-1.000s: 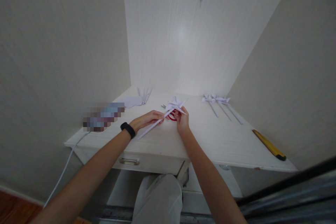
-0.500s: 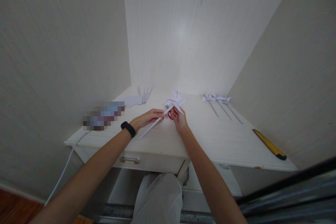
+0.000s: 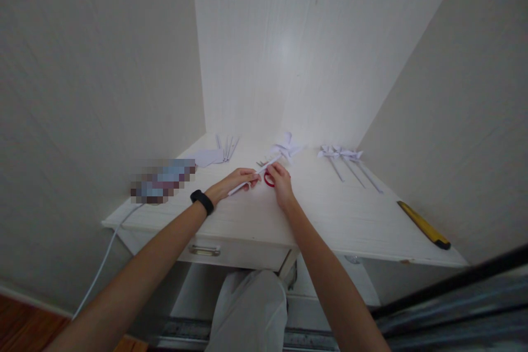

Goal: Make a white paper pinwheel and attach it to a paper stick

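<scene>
A white paper pinwheel [image 3: 286, 148] on a rolled paper stick slants over the middle of the desk, its blades up and to the right. My left hand [image 3: 239, 179] is closed around the lower part of the stick. Higher up, just below the blades, the fingers of my right hand [image 3: 281, 179] pinch the same stick. Under and beside my right hand lies a pair of scissors with a red handle [image 3: 269, 179], partly covered by that hand.
On the desk [image 3: 330, 220], several finished pinwheels [image 3: 340, 154] lie at the back right. Thin paper sticks [image 3: 227, 148] and flat paper sheets [image 3: 208, 158] lie back left, near a blurred-out object [image 3: 165, 180] with a white cable [image 3: 101, 264]. A yellow cutter knife [image 3: 424, 225] rests by the right wall.
The pinwheel has moved up and away to the right, its stick sliding forward through my left hand. My right hand has shifted its fingers onto the stick, and more of the scissors shows.
</scene>
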A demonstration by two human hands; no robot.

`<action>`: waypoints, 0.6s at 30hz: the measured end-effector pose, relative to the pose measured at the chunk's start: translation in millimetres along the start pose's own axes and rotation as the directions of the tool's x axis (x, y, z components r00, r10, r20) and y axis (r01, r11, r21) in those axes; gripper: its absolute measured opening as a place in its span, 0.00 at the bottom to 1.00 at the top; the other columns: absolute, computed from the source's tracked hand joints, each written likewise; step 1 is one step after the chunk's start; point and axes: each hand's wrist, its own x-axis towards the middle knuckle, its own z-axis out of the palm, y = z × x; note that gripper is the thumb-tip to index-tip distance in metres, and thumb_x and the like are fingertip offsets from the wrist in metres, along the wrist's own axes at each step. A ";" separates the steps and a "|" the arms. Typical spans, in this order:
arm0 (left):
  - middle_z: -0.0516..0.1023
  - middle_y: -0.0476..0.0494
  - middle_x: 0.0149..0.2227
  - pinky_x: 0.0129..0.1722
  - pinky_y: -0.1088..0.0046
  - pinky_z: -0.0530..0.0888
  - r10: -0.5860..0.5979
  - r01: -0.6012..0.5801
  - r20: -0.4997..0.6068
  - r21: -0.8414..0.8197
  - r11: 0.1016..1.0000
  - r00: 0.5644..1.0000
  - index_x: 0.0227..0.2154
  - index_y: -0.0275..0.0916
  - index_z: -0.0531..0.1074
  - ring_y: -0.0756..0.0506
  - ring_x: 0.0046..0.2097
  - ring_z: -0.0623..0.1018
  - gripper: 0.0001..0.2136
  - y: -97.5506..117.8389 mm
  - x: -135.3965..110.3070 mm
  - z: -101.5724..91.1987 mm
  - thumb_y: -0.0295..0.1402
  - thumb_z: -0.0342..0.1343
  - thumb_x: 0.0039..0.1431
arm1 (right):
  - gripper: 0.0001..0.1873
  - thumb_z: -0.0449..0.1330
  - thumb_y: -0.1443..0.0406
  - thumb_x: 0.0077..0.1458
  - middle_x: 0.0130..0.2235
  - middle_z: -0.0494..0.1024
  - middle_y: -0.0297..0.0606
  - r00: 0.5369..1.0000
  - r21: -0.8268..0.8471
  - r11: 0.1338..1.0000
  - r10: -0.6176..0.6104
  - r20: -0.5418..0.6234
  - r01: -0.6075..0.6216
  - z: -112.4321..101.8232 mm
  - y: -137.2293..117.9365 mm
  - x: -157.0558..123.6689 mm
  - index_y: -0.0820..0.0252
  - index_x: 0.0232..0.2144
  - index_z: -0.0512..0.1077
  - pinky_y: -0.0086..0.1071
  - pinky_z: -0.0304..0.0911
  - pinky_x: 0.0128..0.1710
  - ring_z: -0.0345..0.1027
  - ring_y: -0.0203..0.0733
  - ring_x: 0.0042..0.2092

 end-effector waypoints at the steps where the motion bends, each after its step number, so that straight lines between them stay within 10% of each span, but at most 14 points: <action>1: 0.68 0.50 0.23 0.22 0.79 0.57 -0.008 0.007 0.014 0.028 1.000 1.000 0.26 0.32 0.71 0.56 0.23 0.63 0.15 -0.4 -0.2 -0.6 0.42 0.58 0.48 | 0.08 0.61 0.60 0.46 0.28 0.71 0.28 0.999 0.010 1.000 -0.008 -0.043 0.009 -2.8 2.0 2.2 0.58 0.28 0.71 0.21 0.57 0.28 0.63 0.29 0.30; 5: 0.67 0.50 0.24 0.20 0.79 0.55 -0.014 0.011 0.035 0.084 0.996 0.999 0.28 0.32 0.72 0.56 0.22 0.63 0.14 -1.6 0.1 -2.8 0.41 0.57 0.50 | 0.10 0.58 0.57 0.49 0.30 0.71 0.29 0.994 0.026 0.999 -0.023 -0.106 0.026 -5.7 4.6 4.5 0.57 0.31 0.69 0.21 0.57 0.27 0.64 0.30 0.30; 13: 0.68 0.48 0.25 0.29 0.77 0.61 0.036 -0.036 0.004 0.014 0.999 0.999 0.22 0.31 0.71 0.53 0.28 0.66 0.15 1.5 0.9 1.8 0.42 0.60 0.46 | 0.08 0.59 0.63 0.49 0.31 0.75 0.32 0.961 -0.228 0.964 -0.073 0.266 0.136 10.7 -4.3 -6.1 0.58 0.32 0.75 0.25 0.59 0.34 0.65 0.33 0.34; 18: 0.68 0.49 0.24 0.30 0.77 0.60 0.049 -0.051 0.021 0.073 0.996 0.999 0.26 0.32 0.72 0.53 0.28 0.65 0.13 0.8 1.4 2.0 0.40 0.58 0.49 | 0.09 0.57 0.60 0.49 0.28 0.73 0.31 0.986 -0.250 0.963 -0.061 0.152 0.098 3.6 4.6 -1.4 0.59 0.30 0.74 0.25 0.58 0.30 0.63 0.33 0.30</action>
